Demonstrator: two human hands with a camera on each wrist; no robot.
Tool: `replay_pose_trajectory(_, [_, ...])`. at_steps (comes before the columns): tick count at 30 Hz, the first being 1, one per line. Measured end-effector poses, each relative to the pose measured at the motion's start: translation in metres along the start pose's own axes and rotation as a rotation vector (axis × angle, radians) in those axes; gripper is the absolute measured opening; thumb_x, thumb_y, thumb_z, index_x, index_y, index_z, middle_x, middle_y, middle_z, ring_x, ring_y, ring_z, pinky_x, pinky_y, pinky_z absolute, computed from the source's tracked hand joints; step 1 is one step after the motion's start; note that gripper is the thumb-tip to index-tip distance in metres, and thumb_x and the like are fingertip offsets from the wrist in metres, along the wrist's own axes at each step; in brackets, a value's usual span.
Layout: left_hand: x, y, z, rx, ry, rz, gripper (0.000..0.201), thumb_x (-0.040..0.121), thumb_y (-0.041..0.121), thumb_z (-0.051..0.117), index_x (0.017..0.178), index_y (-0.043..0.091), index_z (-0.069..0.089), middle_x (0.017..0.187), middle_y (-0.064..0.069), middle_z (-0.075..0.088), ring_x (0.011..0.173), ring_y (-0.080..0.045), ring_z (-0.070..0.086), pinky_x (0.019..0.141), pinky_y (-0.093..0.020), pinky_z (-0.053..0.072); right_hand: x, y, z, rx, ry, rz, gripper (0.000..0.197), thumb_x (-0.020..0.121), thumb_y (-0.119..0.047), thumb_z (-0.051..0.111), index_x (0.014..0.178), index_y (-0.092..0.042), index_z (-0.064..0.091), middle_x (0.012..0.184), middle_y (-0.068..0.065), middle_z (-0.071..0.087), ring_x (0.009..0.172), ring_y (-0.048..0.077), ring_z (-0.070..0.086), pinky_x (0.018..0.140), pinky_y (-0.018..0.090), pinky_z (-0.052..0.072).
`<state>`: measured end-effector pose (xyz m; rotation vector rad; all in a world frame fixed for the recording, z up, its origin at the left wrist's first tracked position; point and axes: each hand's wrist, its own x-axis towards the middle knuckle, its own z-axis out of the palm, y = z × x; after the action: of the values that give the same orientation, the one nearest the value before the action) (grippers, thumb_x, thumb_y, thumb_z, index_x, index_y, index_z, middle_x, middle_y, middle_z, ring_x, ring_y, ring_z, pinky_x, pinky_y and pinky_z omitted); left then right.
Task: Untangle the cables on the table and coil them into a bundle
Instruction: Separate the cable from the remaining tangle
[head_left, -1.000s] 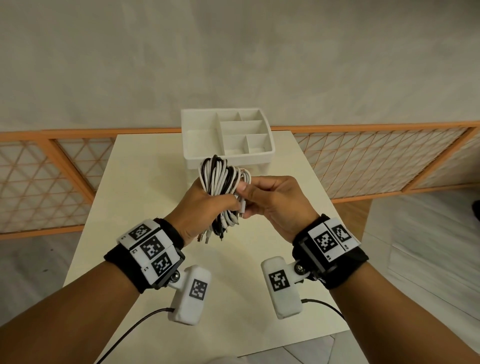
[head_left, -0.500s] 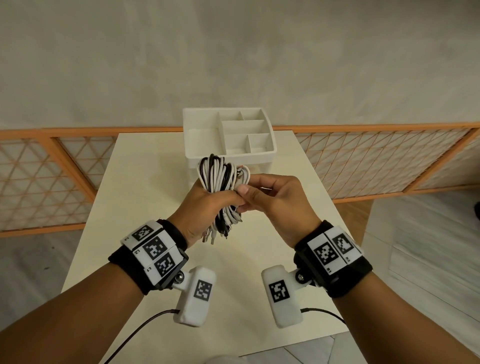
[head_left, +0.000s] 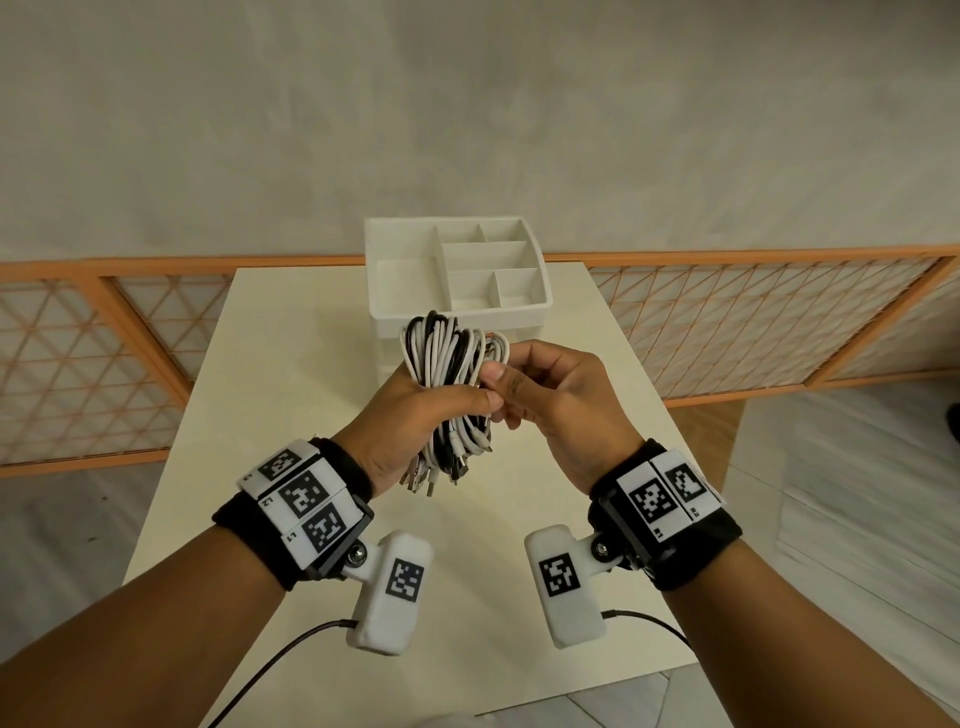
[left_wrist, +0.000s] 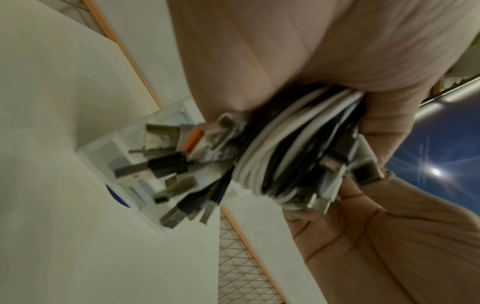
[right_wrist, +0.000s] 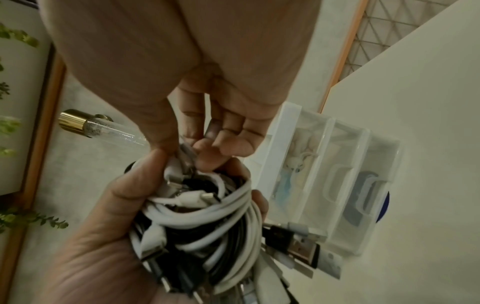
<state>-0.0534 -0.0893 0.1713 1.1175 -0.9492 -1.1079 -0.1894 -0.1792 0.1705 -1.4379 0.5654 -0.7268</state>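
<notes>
A bundle of white and black cables (head_left: 447, 358) is held upright above the cream table (head_left: 260, 374). My left hand (head_left: 415, 410) grips its middle, fingers and thumb wrapped round the coils (right_wrist: 207, 216). Loops stick out above the fist and several USB plugs (head_left: 426, 475) hang below it; the left wrist view shows those plugs (left_wrist: 176, 156) close up. My right hand (head_left: 524, 389) is beside the bundle on its right and pinches a cable end (right_wrist: 185, 156) between thumb and fingertips at the top of the coil.
A white compartment organizer (head_left: 457, 275) stands at the table's far middle, just behind the bundle; its clear front drawers (right_wrist: 330, 185) hold small items. An orange lattice railing (head_left: 753, 317) runs behind the table. Wrist camera cords trail over the near table edge.
Both hands have stayed together with the bundle, lifting it slightly. The right hand's thumb and fingers have worked a cable end against the top of the coil.
</notes>
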Motion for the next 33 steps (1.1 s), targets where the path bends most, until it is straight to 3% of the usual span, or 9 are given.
replay_pose_trajectory(4, [-0.003,-0.001,0.000,-0.032,0.023,-0.010,0.024,0.079,0.006,0.064,0.102,0.008,0.071,0.089,-0.015,0.072,0.087,-0.029,0.071,0.080,-0.041,0.057,0.001,0.000,0.004,-0.021,0.002,0.013,0.037,0.087,-0.022,0.068,0.093,0.013,0.060,0.069,0.015,0.053,0.054,0.017,0.046,0.052,0.031,0.038])
replay_pose_trajectory(10, [-0.004,-0.005,-0.003,-0.011,0.012,-0.028,0.026,0.082,0.006,0.063,0.106,-0.001,0.067,0.088,-0.022,0.068,0.089,-0.035,0.068,0.083,-0.049,0.054,-0.001,-0.002,0.000,0.037,0.000,0.059,0.016,0.089,-0.008,0.072,0.082,0.006,0.071,0.062,0.013,0.059,0.054,0.019,0.049,0.049,0.026,0.040])
replay_pose_trajectory(15, [-0.002,-0.005,-0.002,-0.040,0.029,-0.034,0.032,0.076,0.002,0.062,0.105,0.011,0.071,0.090,-0.008,0.074,0.093,-0.024,0.071,0.076,-0.035,0.056,-0.003,0.001,0.007,-0.042,0.087,-0.054,0.014,0.085,-0.002,0.074,0.095,0.007,0.075,0.085,0.025,0.074,0.070,0.034,0.072,0.067,0.038,0.062])
replay_pose_trajectory(18, [-0.001,-0.005,-0.004,-0.027,0.050,-0.040,0.030,0.073,0.003,0.064,0.100,0.014,0.073,0.091,-0.014,0.072,0.093,-0.032,0.069,0.077,-0.043,0.056,-0.005,0.002,0.009,-0.032,0.075,-0.061,0.014,0.087,-0.002,0.072,0.098,0.005,0.075,0.090,0.025,0.075,0.084,0.039,0.074,0.081,0.048,0.062])
replay_pose_trajectory(22, [-0.003,-0.006,-0.007,-0.021,0.096,-0.068,0.025,0.070,0.006,0.067,0.094,0.011,0.071,0.080,-0.015,0.066,0.078,-0.030,0.064,0.064,-0.036,0.054,-0.009,0.001,0.001,-0.004,-0.078,0.005,0.020,0.096,-0.002,0.059,0.105,0.011,0.071,0.103,0.028,0.071,0.098,0.037,0.071,0.092,0.045,0.057])
replay_pose_trajectory(25, [-0.004,-0.007,-0.008,0.037,0.062,-0.085,0.022,0.070,0.004,0.065,0.092,0.003,0.068,0.075,-0.016,0.065,0.073,-0.027,0.063,0.062,-0.035,0.052,-0.006,0.000,-0.002,-0.144,-0.055,0.004,0.012,0.089,-0.003,0.070,0.095,0.005,0.076,0.089,0.025,0.066,0.074,0.026,0.060,0.069,0.032,0.052])
replay_pose_trajectory(27, [-0.003,-0.008,-0.007,0.081,0.024,-0.074,0.032,0.070,0.004,0.065,0.101,-0.007,0.064,0.087,-0.033,0.065,0.082,-0.041,0.065,0.070,-0.042,0.054,-0.006,0.000,0.000,-0.128,-0.028,0.031,0.005,0.085,-0.004,0.074,0.086,-0.001,0.078,0.074,0.019,0.065,0.061,0.025,0.049,0.054,0.032,0.040])
replay_pose_trajectory(29, [-0.003,-0.007,-0.007,0.083,0.003,-0.056,0.031,0.072,0.002,0.065,0.101,-0.011,0.063,0.089,-0.037,0.064,0.086,-0.048,0.065,0.074,-0.046,0.054,-0.007,0.001,0.001,-0.095,-0.041,0.039,0.007,0.087,-0.003,0.072,0.085,-0.002,0.078,0.068,0.017,0.065,0.058,0.026,0.049,0.051,0.031,0.039])
replay_pose_trajectory(33, [-0.003,-0.003,-0.008,0.151,0.011,-0.012,0.015,0.079,0.002,0.065,0.088,-0.010,0.061,0.074,-0.022,0.061,0.074,-0.032,0.061,0.068,-0.041,0.050,-0.009,-0.005,0.001,-0.163,-0.139,0.047,0.016,0.094,-0.009,0.065,0.088,-0.002,0.077,0.072,0.014,0.069,0.066,0.025,0.059,0.053,0.030,0.045])
